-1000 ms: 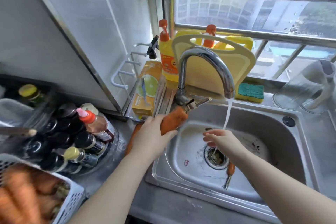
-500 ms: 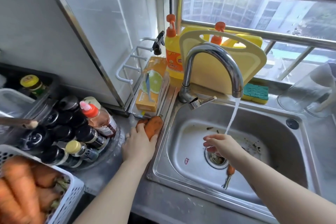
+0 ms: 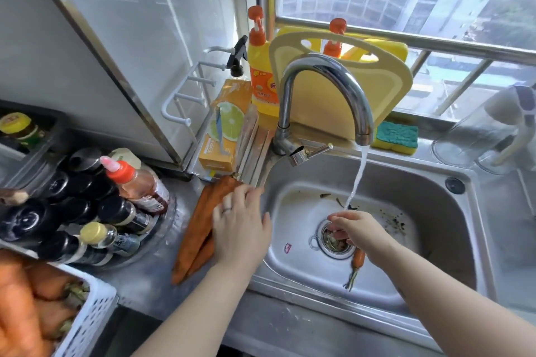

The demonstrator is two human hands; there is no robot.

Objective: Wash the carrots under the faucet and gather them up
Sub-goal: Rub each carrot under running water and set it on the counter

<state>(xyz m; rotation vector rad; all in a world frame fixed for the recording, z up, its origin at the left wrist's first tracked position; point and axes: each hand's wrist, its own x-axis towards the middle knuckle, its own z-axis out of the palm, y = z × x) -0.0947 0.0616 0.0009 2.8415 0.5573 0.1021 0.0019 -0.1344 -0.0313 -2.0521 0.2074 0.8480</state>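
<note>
Bottom left is cut off by the frame: a white basket (image 3: 87,319) full of blurry unwashed carrots (image 3: 20,304), only a corner showing. Above it is a crowd of dark-capped bottles (image 3: 72,211), half hiding each other, plus an orange-capped sauce bottle (image 3: 136,182). Can't read any of their labels. The jar with a yellow lid (image 3: 17,124) has print on top, way too smeared to read.

The washed carrots (image 3: 200,223) lie in a bunch on the steel counter, just left of the sink (image 3: 435,197). The left hand (image 3: 240,229) lies on top of them, fingers stretched out rather than wrapped round, so their right side is hidden. There's a ring (image 3: 226,209) on one finger. A second ago that hand was holding one carrot up by the faucet base, and half a second ago it was lowering it at the counter edge. Now that carrot is down with the rest.

The orange box (image 3: 226,124) has a lime slice pictured, but the text is too small. The dish soap bottle (image 3: 261,75) has an orange label I can't read, and the cutting board (image 3: 319,90) hides most of a second pump bottle.

The faucet (image 3: 327,72) is running. The right hand (image 3: 356,226) stays under the stream like before, fingers drooping loose, nothing in it that I can see. One small carrot (image 3: 358,258) lies in the basin by the drain (image 3: 333,240), partly under the wrist. A little red sticker (image 3: 287,247) is in the basin too, also unreadable.
</note>
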